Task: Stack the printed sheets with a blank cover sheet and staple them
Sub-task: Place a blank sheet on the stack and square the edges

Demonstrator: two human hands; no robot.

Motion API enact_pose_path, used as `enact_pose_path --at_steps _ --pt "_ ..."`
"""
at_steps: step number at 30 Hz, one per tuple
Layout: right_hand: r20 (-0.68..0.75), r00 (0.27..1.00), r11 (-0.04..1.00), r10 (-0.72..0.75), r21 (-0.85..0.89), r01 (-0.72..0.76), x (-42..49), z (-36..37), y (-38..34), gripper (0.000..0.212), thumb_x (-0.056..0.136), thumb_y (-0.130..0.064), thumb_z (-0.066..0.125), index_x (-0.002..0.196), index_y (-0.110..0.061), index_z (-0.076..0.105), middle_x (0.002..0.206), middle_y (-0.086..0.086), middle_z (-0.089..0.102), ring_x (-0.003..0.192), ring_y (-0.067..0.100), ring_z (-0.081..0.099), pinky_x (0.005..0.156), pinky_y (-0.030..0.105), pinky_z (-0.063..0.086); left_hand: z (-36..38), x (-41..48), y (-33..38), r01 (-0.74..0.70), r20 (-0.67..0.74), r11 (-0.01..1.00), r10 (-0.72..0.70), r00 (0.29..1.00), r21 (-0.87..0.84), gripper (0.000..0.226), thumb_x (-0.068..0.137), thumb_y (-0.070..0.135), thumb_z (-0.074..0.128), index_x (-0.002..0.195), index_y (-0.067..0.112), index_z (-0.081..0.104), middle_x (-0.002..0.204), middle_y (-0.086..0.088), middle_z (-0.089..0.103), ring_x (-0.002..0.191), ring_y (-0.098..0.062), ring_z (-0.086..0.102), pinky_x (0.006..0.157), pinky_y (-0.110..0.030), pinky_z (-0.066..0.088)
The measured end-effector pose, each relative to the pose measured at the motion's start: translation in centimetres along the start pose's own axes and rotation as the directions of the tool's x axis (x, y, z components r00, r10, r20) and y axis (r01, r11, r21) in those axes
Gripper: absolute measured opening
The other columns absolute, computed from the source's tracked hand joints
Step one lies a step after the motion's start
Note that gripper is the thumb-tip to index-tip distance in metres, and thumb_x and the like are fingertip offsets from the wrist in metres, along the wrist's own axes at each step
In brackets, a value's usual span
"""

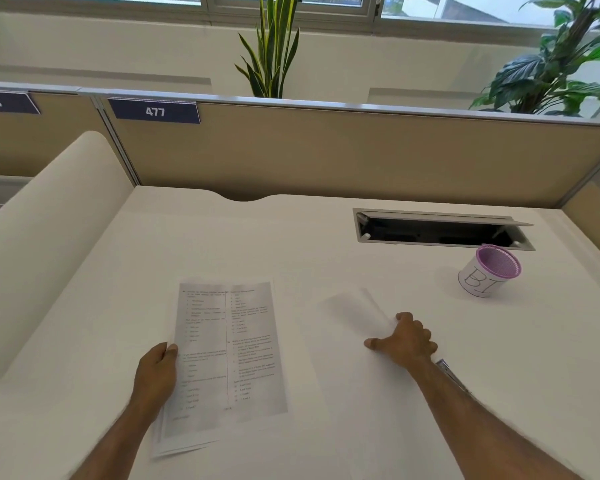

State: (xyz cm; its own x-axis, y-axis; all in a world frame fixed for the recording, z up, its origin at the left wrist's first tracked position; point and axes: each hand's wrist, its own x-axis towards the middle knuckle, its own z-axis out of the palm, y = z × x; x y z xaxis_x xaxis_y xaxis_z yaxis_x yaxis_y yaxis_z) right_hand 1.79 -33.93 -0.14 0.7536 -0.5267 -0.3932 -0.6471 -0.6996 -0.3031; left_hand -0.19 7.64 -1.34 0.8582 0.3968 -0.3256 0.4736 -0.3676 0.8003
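A small pile of printed sheets point(229, 351) lies on the white desk point(326, 244), left of centre, text side up. My left hand point(158, 372) grips the pile's left edge, thumb on top. To the right, a blank white sheet point(354, 310) lies on the desk, blurred and slightly lifted at its far end. My right hand point(406, 341) rests on its near right corner, fingers curled over the edge. A metal object, perhaps the stapler point(451, 374), peeks out from behind my right forearm.
A purple mesh pen cup point(489, 271) with a paper label stands at the right. Behind it is an open cable hatch point(440, 230) in the desk. A beige partition point(361, 154) closes the back, and a white curved divider point(49, 237) closes the left.
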Motion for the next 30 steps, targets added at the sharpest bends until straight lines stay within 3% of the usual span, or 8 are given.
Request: enact_pose_path --at_steps 4,7,11,14,17,26,30 --pt "0.054 0.998 0.994 -0.016 0.105 0.010 0.8 -0.1 0.2 0.070 0.048 -0.050 0.086 0.104 -0.020 0.057 0.112 0.005 0.062 0.107 0.030 0.058 0.089 0.041 0.045 -0.1 0.1 -0.1 0.008 -0.003 1.000 -0.008 1.000 -0.004 0.035 0.100 0.017 0.040 0.088 -0.008 0.061 0.090 -0.021 0.067 0.076 -0.030 0.059 0.069 -0.038 0.045" --pt "0.071 0.992 0.940 -0.106 0.334 0.077 1.0 -0.6 0.2 0.038 0.059 -0.028 0.087 0.083 -0.010 0.064 0.091 0.009 0.071 0.087 0.032 0.067 0.073 0.039 0.053 -0.1 0.2 -0.3 0.015 -0.001 1.000 -0.015 1.000 -0.004 0.035 0.100 0.017 0.040 0.089 -0.009 0.061 0.092 -0.024 0.068 0.078 -0.032 0.060 0.072 -0.039 0.046" --pt "0.074 0.967 0.819 -0.243 0.550 0.164 0.7 -1.2 -0.1 0.012 0.073 -0.013 0.081 0.078 -0.010 0.070 0.082 0.010 0.074 0.074 0.030 0.071 0.070 0.041 0.057 -0.2 0.1 0.0 0.015 0.012 1.000 -0.015 1.000 -0.003 0.035 0.101 0.017 0.040 0.090 -0.007 0.062 0.093 -0.022 0.068 0.083 -0.036 0.063 0.074 -0.040 0.048" --pt "0.104 0.949 0.702 -0.297 0.697 0.143 0.2 -1.8 -0.3 0.011 0.081 -0.010 0.075 0.085 -0.002 0.069 0.083 0.014 0.075 0.063 0.021 0.069 0.062 0.034 0.057 -0.3 0.0 0.0 0.012 0.017 1.000 -0.013 1.000 0.010 0.036 0.101 0.018 0.040 0.091 -0.009 0.061 0.092 -0.023 0.068 0.082 -0.036 0.062 0.072 -0.040 0.047" --pt "0.085 0.951 0.572 -0.299 0.813 0.107 -0.1 -2.3 -0.4 0.013 0.084 -0.010 0.072 0.091 0.000 0.068 0.079 0.010 0.076 0.064 0.022 0.069 0.058 0.028 0.056 -0.2 -0.1 0.0 0.000 0.015 1.000 -0.001 1.000 0.016 0.037 0.100 0.019 0.040 0.088 -0.011 0.058 0.093 -0.028 0.067 0.076 -0.032 0.060 0.069 -0.039 0.046" --pt "0.048 0.964 0.364 -0.263 0.930 0.053 0.1 -4.5 0.1 0.012 0.084 -0.015 0.071 0.092 -0.006 0.071 0.092 0.015 0.074 0.079 0.029 0.068 0.084 0.046 0.056 0.5 -0.9 1.0 -0.044 0.042 0.999 0.045 0.998 -0.022 0.035 0.101 0.019 0.041 0.090 -0.010 0.059 0.093 -0.028 0.066 0.074 -0.028 0.057 0.066 -0.036 0.044" --pt "0.045 0.960 0.294 -0.277 0.955 0.040 -0.5 -5.1 -0.2 0.012 0.085 -0.015 0.069 0.092 -0.006 0.070 0.091 0.011 0.075 0.074 0.022 0.070 0.074 0.037 0.061 1.2 -1.6 1.9 -0.056 0.073 0.997 0.061 0.996 -0.058 0.036 0.101 0.020 0.040 0.089 -0.007 0.059 0.088 -0.021 0.067 0.078 -0.031 0.060 0.068 -0.037 0.046"
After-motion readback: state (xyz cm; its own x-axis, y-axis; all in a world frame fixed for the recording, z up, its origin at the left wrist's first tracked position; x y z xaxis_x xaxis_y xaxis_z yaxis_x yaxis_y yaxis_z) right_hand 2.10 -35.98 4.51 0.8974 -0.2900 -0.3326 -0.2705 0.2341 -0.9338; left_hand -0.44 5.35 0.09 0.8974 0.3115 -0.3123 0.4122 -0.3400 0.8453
